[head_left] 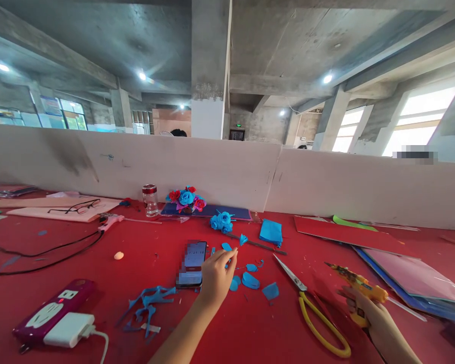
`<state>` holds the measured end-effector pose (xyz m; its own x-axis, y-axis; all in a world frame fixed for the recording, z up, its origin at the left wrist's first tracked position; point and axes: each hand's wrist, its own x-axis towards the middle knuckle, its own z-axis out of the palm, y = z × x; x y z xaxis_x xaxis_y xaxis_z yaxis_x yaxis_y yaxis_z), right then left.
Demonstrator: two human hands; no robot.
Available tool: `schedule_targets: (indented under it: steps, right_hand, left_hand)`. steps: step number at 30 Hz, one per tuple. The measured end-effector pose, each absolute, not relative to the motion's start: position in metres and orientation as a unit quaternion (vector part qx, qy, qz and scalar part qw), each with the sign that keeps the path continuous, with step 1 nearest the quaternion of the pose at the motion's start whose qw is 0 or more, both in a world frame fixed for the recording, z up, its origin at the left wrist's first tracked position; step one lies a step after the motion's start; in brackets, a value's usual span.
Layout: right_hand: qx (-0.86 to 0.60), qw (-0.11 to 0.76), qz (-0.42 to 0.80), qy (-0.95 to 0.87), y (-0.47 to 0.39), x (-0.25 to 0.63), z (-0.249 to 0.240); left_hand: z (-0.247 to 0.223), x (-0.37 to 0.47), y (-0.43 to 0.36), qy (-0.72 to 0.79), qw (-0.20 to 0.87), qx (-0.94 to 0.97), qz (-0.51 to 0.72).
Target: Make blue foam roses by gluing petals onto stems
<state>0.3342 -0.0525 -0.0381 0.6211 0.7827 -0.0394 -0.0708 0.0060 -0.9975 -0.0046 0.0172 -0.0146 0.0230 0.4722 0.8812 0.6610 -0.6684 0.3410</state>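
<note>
My left hand (219, 273) is pinched at the middle of the red table, just below a small blue paper flower piece (243, 239) that it seems to hold by a thin stem. At the right, my right hand (364, 306) is wrapped round the handle of a yellow glue gun (360, 285), whose nozzle points up and left. Blue paper petals (251, 280) lie beside my left hand. Scissors with yellow handles (322, 323) rest open between the hands. Beyond my left hand are a bunch of blue paper roses (222, 221) and a stack of blue paper (271, 232).
A phone (191, 265) lies left of my left hand, with blue scraps (149, 306) below it. Farther left sit a purple power strip (55, 313) and cables. A glass jar (150, 201) and flower pot (186, 199) stand near the partition (212, 172). Coloured sheets (420, 278) lie right.
</note>
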Motion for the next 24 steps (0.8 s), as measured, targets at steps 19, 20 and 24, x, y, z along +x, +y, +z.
schedule_targets:
  steps: [19, 20, 24]
  right_hand:
    - [-0.633, 0.640, 0.314, -0.301, -0.050, 0.338, -0.048]
    - [-0.630, 0.645, 0.317, -0.295, -0.050, 0.337, -0.047]
    - [-0.631, 0.658, 0.321, -0.255, -0.051, 0.335, -0.044]
  left_hand:
    - [-0.020, -0.005, 0.020, -0.413, 0.077, -0.720, -0.552]
    - [-0.020, -0.005, 0.021, -0.413, 0.077, -0.719, -0.554]
    - [-0.023, -0.006, 0.024, -0.416, 0.072, -0.717, -0.555]
